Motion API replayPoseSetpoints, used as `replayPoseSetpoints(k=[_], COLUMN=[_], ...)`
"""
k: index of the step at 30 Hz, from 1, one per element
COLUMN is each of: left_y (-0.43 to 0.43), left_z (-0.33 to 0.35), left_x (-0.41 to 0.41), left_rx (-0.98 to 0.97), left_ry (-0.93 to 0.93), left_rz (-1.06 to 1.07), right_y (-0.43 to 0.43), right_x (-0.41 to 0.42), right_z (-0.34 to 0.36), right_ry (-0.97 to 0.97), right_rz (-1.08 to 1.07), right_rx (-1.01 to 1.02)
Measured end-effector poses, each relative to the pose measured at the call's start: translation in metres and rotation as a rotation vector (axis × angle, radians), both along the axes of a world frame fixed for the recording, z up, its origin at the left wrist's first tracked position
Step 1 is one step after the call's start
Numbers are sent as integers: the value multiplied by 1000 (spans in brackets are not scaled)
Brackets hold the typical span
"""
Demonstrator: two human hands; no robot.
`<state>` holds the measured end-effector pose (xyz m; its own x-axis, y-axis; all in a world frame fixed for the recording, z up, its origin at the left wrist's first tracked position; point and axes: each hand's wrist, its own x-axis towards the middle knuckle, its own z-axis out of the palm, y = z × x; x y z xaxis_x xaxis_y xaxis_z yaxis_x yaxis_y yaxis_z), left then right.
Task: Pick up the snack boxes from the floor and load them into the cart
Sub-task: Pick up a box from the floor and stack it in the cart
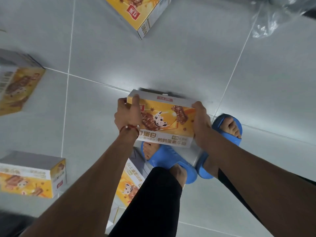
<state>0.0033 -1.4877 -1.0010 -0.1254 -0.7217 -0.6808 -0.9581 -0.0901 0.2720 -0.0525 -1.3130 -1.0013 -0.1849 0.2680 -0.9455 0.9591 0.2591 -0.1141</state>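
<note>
While bending low over the grey tiled floor (pixel 171 57), holding one yellow snack box (pixel 168 120) up off it, picture side up, just above the toes of the blue slippers (pixel 171 161). Gripping its left end with the left hand (pixel 127 117), thumb laid on top. Gripping its right end with the right hand (pixel 201 124), fingers wrapped round the edge. Held at both ends, most likely, to keep it flat and stop it slipping (looks too wide for one hand). Four more boxes lying spread out on the floor: a box at the top (pixel 136 12), a box on the left (pixel 18 88), a box at the lower left (pixel 29 175), and a box partly hidden by the left leg (pixel 130 182). Crinkly clear plastic bag (pixel 273 17) at the top right. No cart to be seen, so cannot tell which way to carry. Looks like an early part of the job, with plenty left to pick up. Next, probably: stand up, find the cart, set the box inside.
</note>
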Motion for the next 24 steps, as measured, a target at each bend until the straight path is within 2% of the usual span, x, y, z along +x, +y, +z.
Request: replayPoseSetpoints(k=[6, 11, 17, 24], left_y=[10, 25, 48, 80], left_z=[79, 160, 280, 414], left_x=[21, 27, 21, 9], left_rx=[55, 35, 46, -24], left_ry=[10, 62, 223, 262], left_rz=[190, 289, 372, 350], right_y=[6, 15, 40, 84], right_x=[-18, -17, -25, -41], right_z=[86, 171, 282, 426], right_ry=[76, 156, 266, 352], right_rz=[189, 239, 179, 163], right_rx=[24, 5, -150, -353])
